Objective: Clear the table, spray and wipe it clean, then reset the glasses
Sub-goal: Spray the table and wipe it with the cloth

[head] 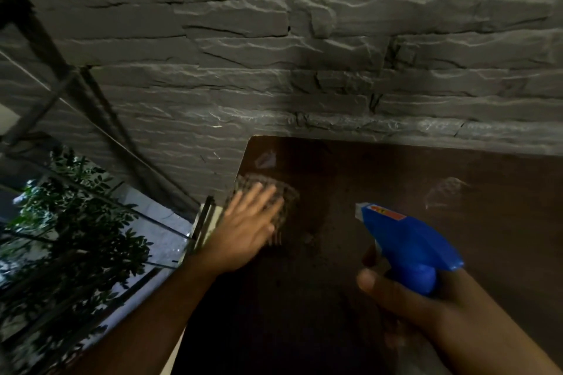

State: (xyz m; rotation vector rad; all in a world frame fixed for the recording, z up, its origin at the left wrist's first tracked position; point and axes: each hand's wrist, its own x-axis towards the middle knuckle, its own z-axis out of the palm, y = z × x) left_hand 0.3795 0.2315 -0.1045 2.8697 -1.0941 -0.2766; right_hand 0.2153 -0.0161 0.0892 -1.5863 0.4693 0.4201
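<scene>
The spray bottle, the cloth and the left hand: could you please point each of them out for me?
spray bottle (408,240): head view, on the blue trigger head.
cloth (285,195): head view, on the checked part showing beyond the fingertips.
left hand (248,222): head view, on the back of the hand.

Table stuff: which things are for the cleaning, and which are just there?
For the cleaning: blue spray bottle in the right hand; checked cloth under the flat left hand; brown table.

Just there: stone wall; leafy plant.
</scene>
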